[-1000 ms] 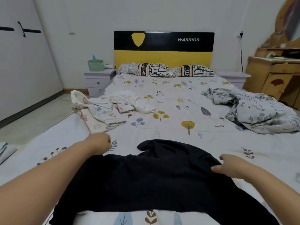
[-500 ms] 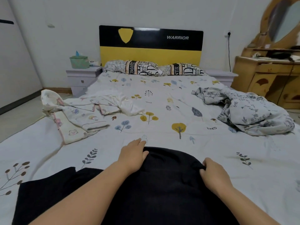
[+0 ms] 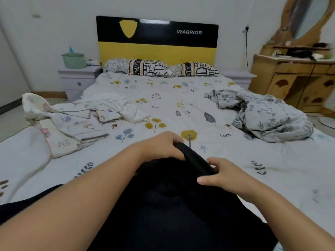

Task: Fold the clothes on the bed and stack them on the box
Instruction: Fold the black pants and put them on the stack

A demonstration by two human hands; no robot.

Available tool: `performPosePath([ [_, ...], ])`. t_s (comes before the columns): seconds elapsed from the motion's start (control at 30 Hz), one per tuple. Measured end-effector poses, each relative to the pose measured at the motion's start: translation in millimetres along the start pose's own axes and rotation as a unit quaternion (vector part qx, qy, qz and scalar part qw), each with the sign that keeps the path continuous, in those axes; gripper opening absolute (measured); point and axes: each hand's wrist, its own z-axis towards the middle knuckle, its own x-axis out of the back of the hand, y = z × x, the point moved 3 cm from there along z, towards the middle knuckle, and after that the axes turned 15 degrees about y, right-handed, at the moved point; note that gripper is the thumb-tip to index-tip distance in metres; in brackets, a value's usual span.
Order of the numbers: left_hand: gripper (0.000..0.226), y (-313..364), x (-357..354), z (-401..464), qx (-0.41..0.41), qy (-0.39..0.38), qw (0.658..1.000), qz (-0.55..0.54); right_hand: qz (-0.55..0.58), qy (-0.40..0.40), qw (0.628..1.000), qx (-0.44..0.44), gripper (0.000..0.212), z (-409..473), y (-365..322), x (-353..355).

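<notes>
Head view, foot of the bed. A black garment (image 3: pixel 174 205) lies on the tree-print sheet (image 3: pixel 181 105) at the near edge, its long axis running from the viewer toward the headboard (image 3: pixel 157 39); its far end narrows to a raised fold pointing up the bed. The left hand (image 3: pixel 161 147) curls its fingers round that far end of the black cloth, and the right hand (image 3: pixel 220 175) pinches the same fold just beside it — thumb on the near side, fingers over the far edge. A second dark portion spreads leftward along the near edge of the sheet.

Left of centre lies a crumpled pale printed garment (image 3: pixel 72 122), well apart from the black one; at right, a bunched grey floral cloth (image 3: pixel 268 115). Two lettered pillows (image 3: pixel 163 67) rest against the headboard. On the left nightstand (image 3: pixel 79 78) stands a green container (image 3: pixel 74 60) with something blue protruding from its top — what it is cannot be told. A wooden dresser (image 3: pixel 297 80) stands at far right.
</notes>
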Motion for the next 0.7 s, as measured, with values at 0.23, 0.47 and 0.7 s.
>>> performPosePath([
  [0.23, 0.027, 10.3, 85.6, -7.0, -0.001, 0.238, 0.97, 0.054, -0.169, -0.005, 0.985, -0.037, 0.004, -11.1, 12.3, 19.7],
  [0.47, 0.031, 7.1, 132.6, -34.2, -0.021, 0.244, 0.92, 0.306, -0.221, 0.048, 0.974, -0.029, 0.009, -12.4, 8.7, 49.6],
  [0.7, 0.038, -33.1, 76.4, -82.0, 0.036, 0.011, 0.936, 0.35, -0.284, 0.139, 0.949, -0.015, 0.005, -22.0, 13.4, 31.9],
])
